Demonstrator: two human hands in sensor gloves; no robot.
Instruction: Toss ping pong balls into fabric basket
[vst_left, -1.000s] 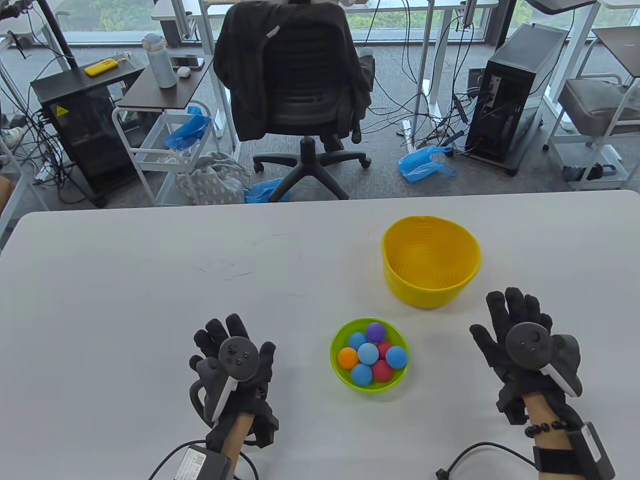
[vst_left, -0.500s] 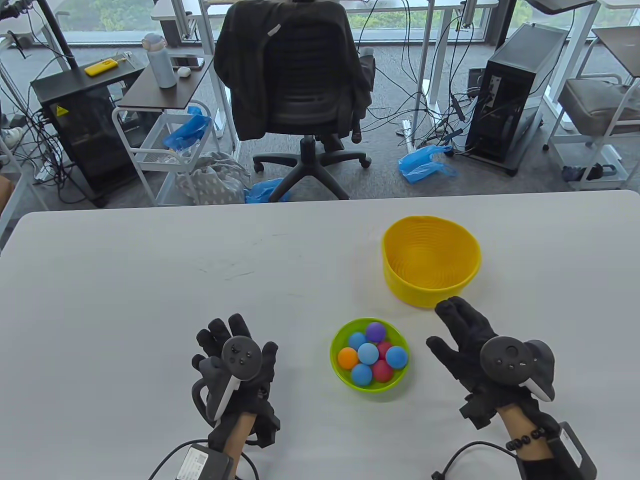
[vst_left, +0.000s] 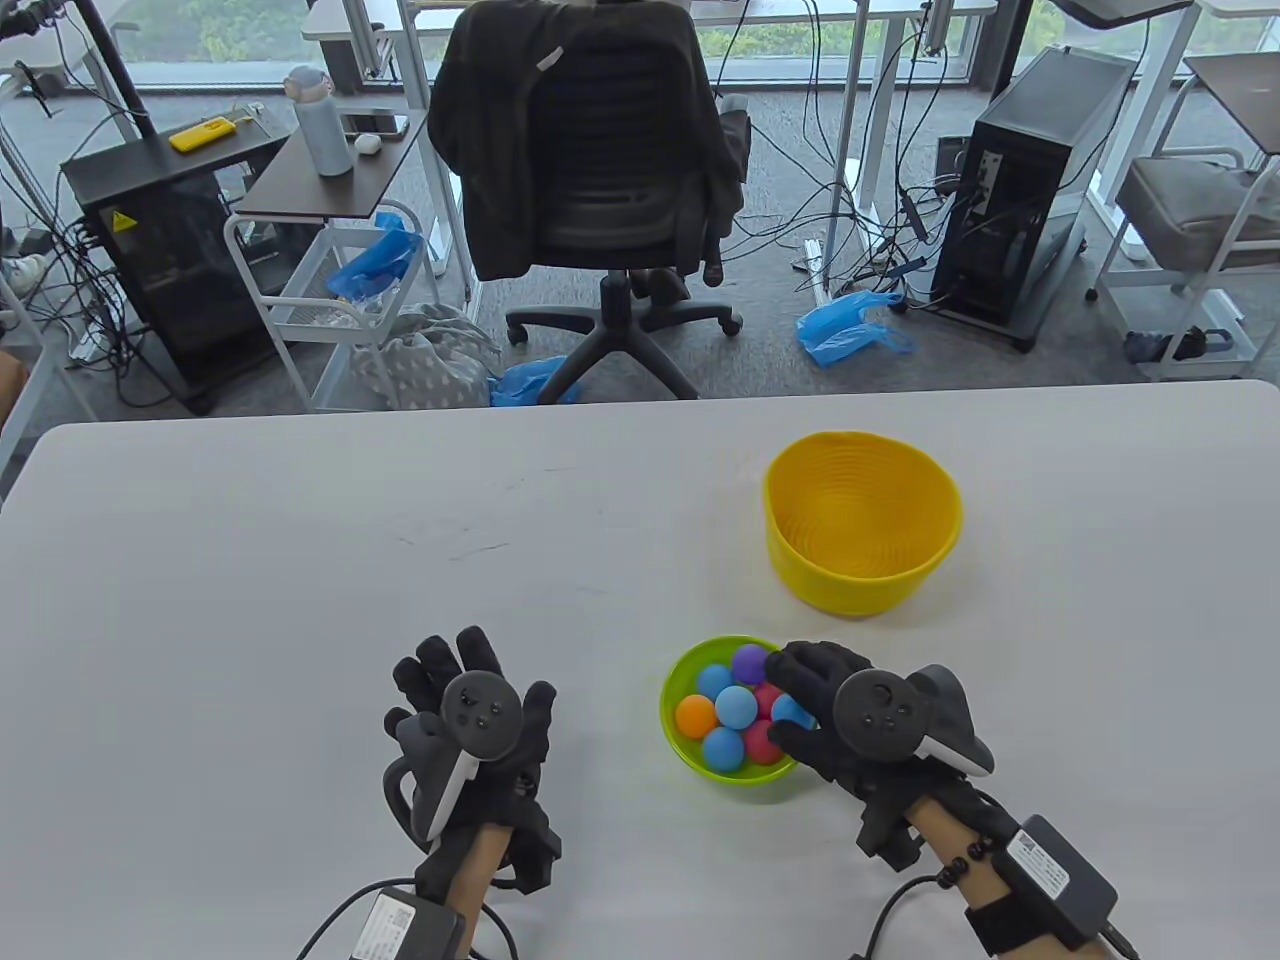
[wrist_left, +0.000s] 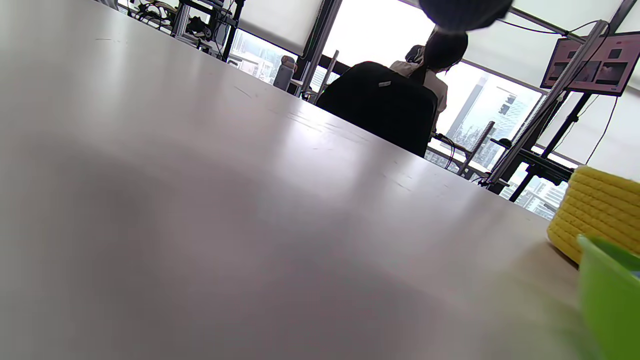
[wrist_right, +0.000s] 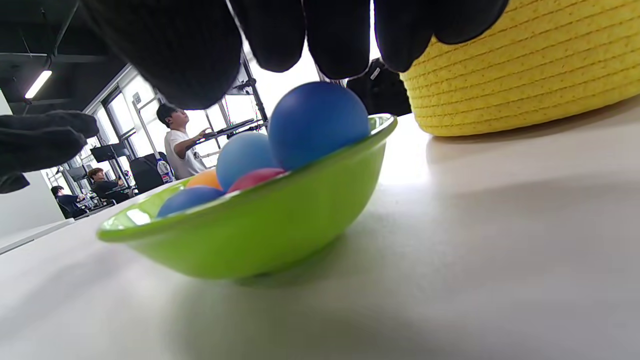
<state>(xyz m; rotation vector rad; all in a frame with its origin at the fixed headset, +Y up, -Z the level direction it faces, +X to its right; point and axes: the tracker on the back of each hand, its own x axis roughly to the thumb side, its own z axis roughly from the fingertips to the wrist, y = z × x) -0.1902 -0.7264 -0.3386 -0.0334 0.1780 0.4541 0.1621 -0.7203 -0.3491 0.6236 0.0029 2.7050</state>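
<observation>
1. At a white table (vst_left: 250, 560), the gloved right hand (vst_left: 830, 715) reaches over the right rim of a green bowl (vst_left: 690, 760), its fingers (wrist_right: 340, 35) curved down above a dark blue ball (wrist_right: 317, 122) and not seen to touch it in the right wrist view; whether they grip it cannot be told.
2. The bowl holds the ping pong balls (vst_left: 735, 705): blue, red, orange and purple, heaped together.
3. A yellow fabric basket (vst_left: 860, 585) stands upright just beyond the bowl, toward the table's far side, with no ball visible inside.
4. The left hand (vst_left: 470, 725) rests flat on the table, well left of the bowl, fingers spread and holding nothing.
5. An office chair (vst_left: 600, 190) draped with a dark jacket faces the table's far edge.
</observation>
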